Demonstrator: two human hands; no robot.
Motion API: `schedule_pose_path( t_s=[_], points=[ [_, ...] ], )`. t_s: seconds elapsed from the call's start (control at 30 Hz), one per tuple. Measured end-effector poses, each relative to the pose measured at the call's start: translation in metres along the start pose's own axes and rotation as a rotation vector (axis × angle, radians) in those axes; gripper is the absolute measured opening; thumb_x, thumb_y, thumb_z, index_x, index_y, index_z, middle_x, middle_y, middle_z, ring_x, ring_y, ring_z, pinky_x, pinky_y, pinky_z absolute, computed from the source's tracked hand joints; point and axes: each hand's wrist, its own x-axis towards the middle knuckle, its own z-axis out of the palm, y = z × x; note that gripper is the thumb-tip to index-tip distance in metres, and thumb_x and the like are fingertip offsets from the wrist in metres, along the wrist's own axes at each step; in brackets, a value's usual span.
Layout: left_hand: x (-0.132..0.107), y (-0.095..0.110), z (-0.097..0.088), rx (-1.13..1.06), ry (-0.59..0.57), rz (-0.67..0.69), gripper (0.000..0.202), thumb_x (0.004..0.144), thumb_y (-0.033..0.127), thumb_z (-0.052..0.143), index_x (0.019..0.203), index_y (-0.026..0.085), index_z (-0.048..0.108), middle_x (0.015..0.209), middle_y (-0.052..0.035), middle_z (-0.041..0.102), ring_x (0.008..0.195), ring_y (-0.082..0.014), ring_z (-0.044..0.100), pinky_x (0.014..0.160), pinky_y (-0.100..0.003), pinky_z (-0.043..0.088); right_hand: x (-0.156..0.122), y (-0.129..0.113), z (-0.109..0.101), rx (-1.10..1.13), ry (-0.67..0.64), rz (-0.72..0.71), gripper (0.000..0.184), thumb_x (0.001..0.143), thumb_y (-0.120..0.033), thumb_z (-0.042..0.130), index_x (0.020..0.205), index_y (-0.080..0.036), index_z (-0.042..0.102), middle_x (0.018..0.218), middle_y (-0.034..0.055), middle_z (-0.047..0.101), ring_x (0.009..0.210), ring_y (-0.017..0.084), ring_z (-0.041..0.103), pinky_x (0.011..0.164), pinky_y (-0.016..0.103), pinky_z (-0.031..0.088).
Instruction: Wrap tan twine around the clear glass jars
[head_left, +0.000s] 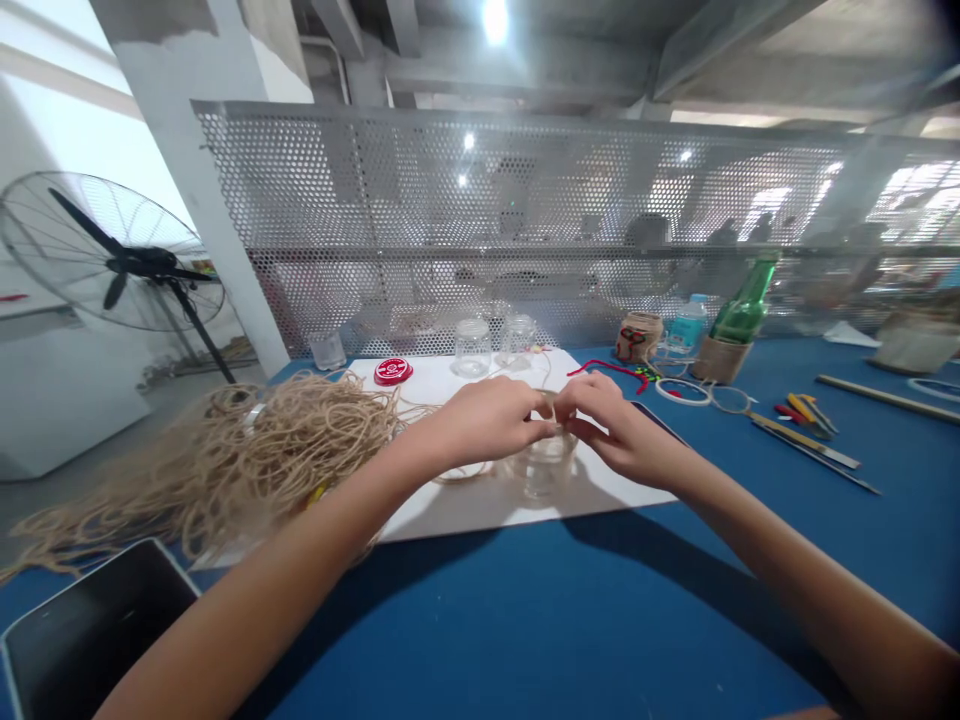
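Note:
A clear glass jar (pixel 541 472) stands upright on a white sheet (pixel 450 515) in front of me. Both of my hands meet at its rim. My left hand (pixel 491 418) comes in from the left, thumb and fingers pinched together at the jar's mouth. Opposite it, my right hand (pixel 611 425) pinches at the same spot, fingertips almost touching the left ones. What lies between the fingertips is too small to make out. A big loose heap of brown twine (pixel 300 450) lies left of my left hand, and some strands run toward the jar.
Behind the jar stand glass jars (pixel 472 348) and a red lid (pixel 393 371). At right are a twine-wrapped jar (pixel 639 338), a green bottle (pixel 742 310), a hoop (pixel 682 391), cutters (pixel 806 414) and a long stick (pixel 889 398). A dark tablet (pixel 97 620) lies front left.

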Motion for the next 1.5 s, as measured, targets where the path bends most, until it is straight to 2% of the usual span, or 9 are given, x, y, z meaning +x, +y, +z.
schedule_pose_path(
  t_s=[0.2,0.37,0.53,0.67,0.9,1.07,1.3,1.5],
  points=[
    [-0.006,-0.005,-0.002,-0.091,-0.026,0.011,0.028,0.088,0.03,0.043,0.095,0.02,0.068,0.079,-0.0032,0.068,0.065,-0.0113,0.055,0.056,-0.021,0.035,0.0,0.005,0.0,0.06,-0.003,-0.011,0.01,0.089,-0.017,0.039,0.088,-0.021,0.048,0.09,0.0046,0.053,0.091,0.018,0.044,0.085,0.035,0.034],
    [-0.009,-0.005,0.001,-0.141,-0.007,0.01,0.029,0.089,0.029,0.041,0.096,0.019,0.067,0.08,-0.0025,0.068,0.065,-0.0106,0.055,0.058,-0.021,0.036,0.0,0.009,-0.001,0.085,-0.016,-0.014,0.012,0.09,-0.025,0.039,0.091,-0.02,0.05,0.092,0.0055,0.054,0.092,0.019,0.046,0.086,0.035,0.035],
    [-0.01,-0.004,0.004,-0.145,0.009,0.009,0.03,0.09,0.029,0.041,0.101,0.019,0.066,0.084,-0.0025,0.068,0.068,-0.0107,0.056,0.06,-0.021,0.037,-0.001,0.009,-0.002,0.073,-0.009,-0.009,0.012,0.09,-0.026,0.04,0.09,-0.021,0.051,0.091,0.0051,0.055,0.093,0.019,0.047,0.087,0.036,0.034],
    [-0.011,-0.004,0.006,-0.038,0.032,0.018,0.03,0.091,0.033,0.04,0.1,0.019,0.065,0.084,-0.0037,0.068,0.069,-0.0122,0.057,0.06,-0.022,0.038,-0.001,0.01,-0.001,0.07,-0.009,-0.012,0.013,0.09,-0.028,0.04,0.09,-0.02,0.051,0.091,0.0054,0.055,0.093,0.019,0.047,0.087,0.037,0.034],
    [-0.012,-0.01,0.014,0.209,0.085,0.044,0.027,0.091,0.034,0.04,0.097,0.021,0.063,0.073,-0.0037,0.066,0.064,-0.0138,0.056,0.056,-0.023,0.036,-0.001,0.011,0.0,0.055,-0.012,-0.017,0.015,0.091,-0.029,0.038,0.09,-0.02,0.051,0.092,0.006,0.056,0.092,0.019,0.047,0.086,0.037,0.035],
    [-0.01,-0.016,0.019,0.132,0.131,0.089,0.025,0.09,0.032,0.043,0.098,0.022,0.064,0.075,-0.0022,0.067,0.066,-0.0126,0.057,0.06,-0.023,0.038,-0.002,0.013,-0.003,-0.011,-0.012,-0.01,0.015,0.089,-0.033,0.042,0.089,-0.021,0.053,0.094,0.0051,0.058,0.096,0.02,0.048,0.091,0.041,0.031],
    [-0.009,-0.016,0.017,0.044,0.127,0.105,0.024,0.089,0.029,0.045,0.096,0.02,0.067,0.072,-0.0013,0.067,0.064,-0.0112,0.055,0.06,-0.022,0.037,-0.003,0.013,-0.01,-0.069,0.016,0.006,0.018,0.088,-0.036,0.046,0.088,-0.025,0.06,0.103,0.0035,0.06,0.106,0.021,0.046,0.097,0.044,0.025],
    [-0.008,-0.014,0.015,-0.005,0.116,0.124,0.023,0.088,0.026,0.046,0.092,0.018,0.067,0.07,-0.0008,0.067,0.06,-0.0095,0.053,0.058,-0.021,0.036,-0.003,0.011,-0.01,-0.079,0.068,0.01,0.02,0.087,-0.036,0.047,0.1,-0.026,0.059,0.105,0.0044,0.059,0.106,0.021,0.046,0.098,0.046,0.024]
  ],
)
